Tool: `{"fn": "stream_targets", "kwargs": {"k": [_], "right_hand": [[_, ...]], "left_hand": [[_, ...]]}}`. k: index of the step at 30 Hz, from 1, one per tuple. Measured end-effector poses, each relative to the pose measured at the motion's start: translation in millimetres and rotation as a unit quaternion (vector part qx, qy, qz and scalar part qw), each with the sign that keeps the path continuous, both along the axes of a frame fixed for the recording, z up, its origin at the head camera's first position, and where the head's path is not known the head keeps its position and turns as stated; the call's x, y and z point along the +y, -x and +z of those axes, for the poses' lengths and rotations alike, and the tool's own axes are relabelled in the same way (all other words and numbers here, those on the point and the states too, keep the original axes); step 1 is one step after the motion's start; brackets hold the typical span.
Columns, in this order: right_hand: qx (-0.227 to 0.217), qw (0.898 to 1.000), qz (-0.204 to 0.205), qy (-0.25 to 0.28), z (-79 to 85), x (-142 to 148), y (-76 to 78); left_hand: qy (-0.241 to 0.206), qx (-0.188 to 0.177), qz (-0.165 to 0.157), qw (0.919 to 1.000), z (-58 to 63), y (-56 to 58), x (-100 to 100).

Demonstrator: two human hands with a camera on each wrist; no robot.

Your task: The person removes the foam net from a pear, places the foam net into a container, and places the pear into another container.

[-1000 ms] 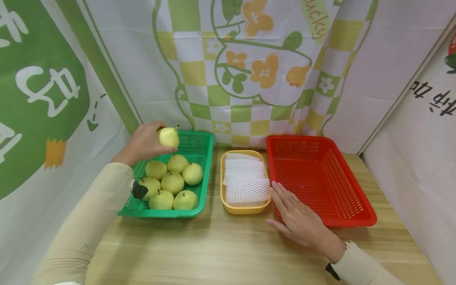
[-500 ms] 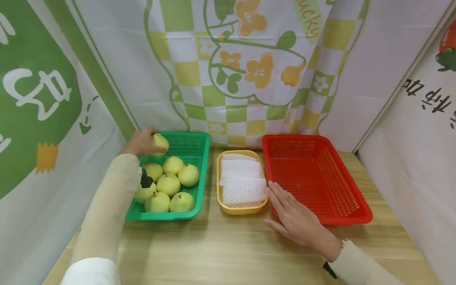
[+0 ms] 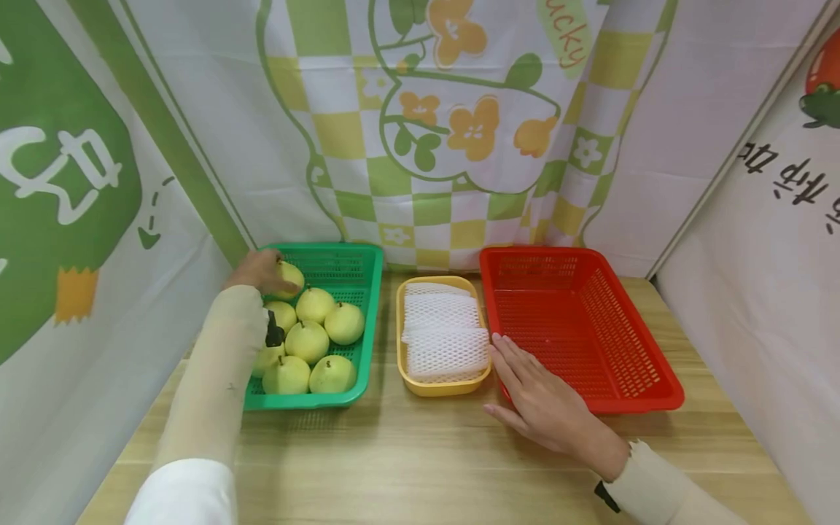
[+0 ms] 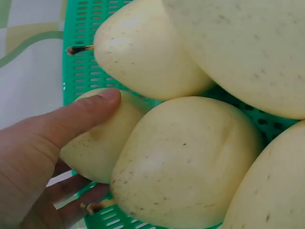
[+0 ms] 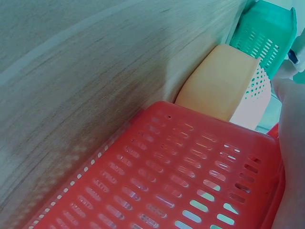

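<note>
My left hand (image 3: 254, 271) grips a pale yellow-green pear (image 3: 292, 278) at the back left of the green basket (image 3: 343, 264). In the left wrist view the thumb lies over that pear (image 4: 93, 155) and the fingers curl beneath it. Several more pears (image 3: 307, 341) sit in front of it in the basket, stems showing. My right hand (image 3: 541, 397) rests with straight fingers at the front left corner of the red basket (image 3: 558, 321), which holds nothing. Only part of the right hand (image 5: 294, 143) shows in the right wrist view, along the red basket's rim.
Between the two baskets stands a small yellow container (image 3: 446, 389) with white foam net sleeves (image 3: 448, 339) stacked in it. All stand on a wooden table (image 3: 407, 459). A printed curtain (image 3: 446, 204) hangs close behind, with cloth walls on both sides.
The left hand has lowered the pear from above the green basket into its back left corner. The right hand keeps its place; the head view has shifted slightly.
</note>
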State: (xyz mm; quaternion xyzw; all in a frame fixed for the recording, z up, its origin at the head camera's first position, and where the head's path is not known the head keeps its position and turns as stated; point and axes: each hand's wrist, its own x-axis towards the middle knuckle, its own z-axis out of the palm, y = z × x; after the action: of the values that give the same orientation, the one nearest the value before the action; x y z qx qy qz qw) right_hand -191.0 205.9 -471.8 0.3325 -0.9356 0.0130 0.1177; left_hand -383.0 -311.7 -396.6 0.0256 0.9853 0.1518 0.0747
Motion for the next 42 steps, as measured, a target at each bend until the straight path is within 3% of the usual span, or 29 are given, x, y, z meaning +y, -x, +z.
{"fn": "stream_targets", "kwargs": {"k": [8, 15, 22, 30, 35, 42], "right_hand": [[0.003, 1.000, -0.002, -0.005, 0.2, 0.8, -1.1], [-0.002, 1.000, -0.005, -0.009, 1.9, 0.7, -3.3], [-0.007, 1.000, -0.007, -0.011, 2.8, -1.8, -1.5], [-0.009, 1.000, -0.003, -0.006, 3.1, -3.8, 1.5], [-0.013, 1.000, 0.000, -0.007, 4.6, -2.1, 1.2], [-0.046, 0.999, 0.016, 0.005, 13.9, 2.3, -1.3]], "left_hand": [[0.022, -0.044, 0.017, 0.9986, -7.1, -1.0, 2.6], [0.019, -0.027, 0.006, 0.9994, -11.1, -5.6, 7.0], [0.001, -0.050, 0.029, 0.9983, -8.6, -9.0, 7.0], [0.018, -0.054, 0.021, 0.9982, -6.6, -9.3, -3.8], [0.026, -0.055, -0.005, 0.9981, 7.1, -21.4, -2.5], [0.027, 0.022, -0.077, 0.9965, 26.0, -51.4, 11.4]]}}
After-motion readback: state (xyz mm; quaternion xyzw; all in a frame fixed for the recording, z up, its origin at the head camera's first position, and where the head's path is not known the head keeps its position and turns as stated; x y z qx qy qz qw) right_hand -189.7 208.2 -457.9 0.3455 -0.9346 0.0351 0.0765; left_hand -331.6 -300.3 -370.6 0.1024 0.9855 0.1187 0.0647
